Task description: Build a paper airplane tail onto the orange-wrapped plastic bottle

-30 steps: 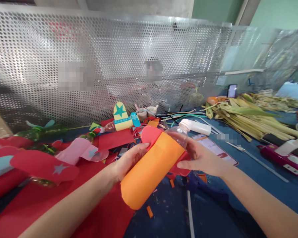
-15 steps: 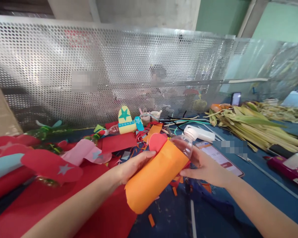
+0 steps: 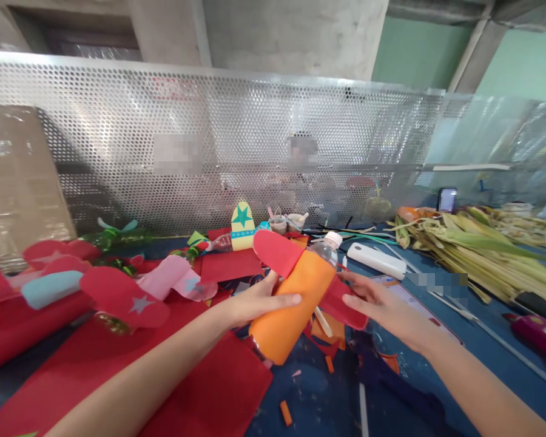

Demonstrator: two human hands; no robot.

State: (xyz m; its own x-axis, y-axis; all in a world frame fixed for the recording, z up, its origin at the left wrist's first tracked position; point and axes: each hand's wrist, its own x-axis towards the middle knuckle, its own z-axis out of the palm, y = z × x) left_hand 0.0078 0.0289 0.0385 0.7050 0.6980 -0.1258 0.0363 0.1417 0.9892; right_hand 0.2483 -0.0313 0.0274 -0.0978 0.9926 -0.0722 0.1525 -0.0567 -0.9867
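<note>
A clear plastic bottle (image 3: 326, 250) with a white cap is wrapped in an orange sheet (image 3: 295, 303) and tilts toward the upper right. Rounded red pieces stick out on both sides, a red flap (image 3: 277, 251) at the upper left and a red flap (image 3: 343, 306) at the lower right. My left hand (image 3: 259, 300) is closed round the orange wrap, thumb across its front. My right hand (image 3: 375, 303) is beside the lower-right flap with thumb and fingers apart; whether a fingertip touches it I cannot tell.
Red sheets (image 3: 209, 376) and decorated bottle pieces lie at the left. A yellow piece with a green star (image 3: 242, 221) stands behind. A white glue-gun-like object (image 3: 377, 260), a phone (image 3: 404, 297) and corn husks (image 3: 459, 243) are at the right. A perforated metal panel (image 3: 255, 133) spans the back.
The bottle has turned, so both red flaps now show more fully. My right hand has come off the bottle's neck and moved right. The camera view has shifted slightly.
</note>
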